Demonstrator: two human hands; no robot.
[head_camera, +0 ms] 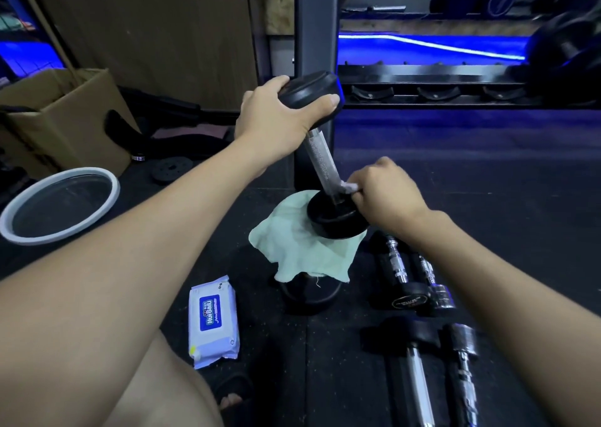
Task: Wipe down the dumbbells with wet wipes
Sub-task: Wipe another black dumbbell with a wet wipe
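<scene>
A black dumbbell (320,158) stands tilted on end, its lower head on a pale green cloth (292,248) draped over another black weight (309,295). My left hand (276,114) grips the upper head and steadies it. My right hand (383,196) pinches a crumpled wet wipe (349,186) against the bottom of the chrome handle, just above the lower head. A white and blue pack of wet wipes (213,322) lies on the floor at the lower left.
Several more dumbbells (409,277) lie on the black floor at the lower right. A grey-rimmed round basin (61,204) and a cardboard box (65,114) are at the left. A dumbbell rack (439,88) runs across the back. My knee and sandalled foot (232,394) are below.
</scene>
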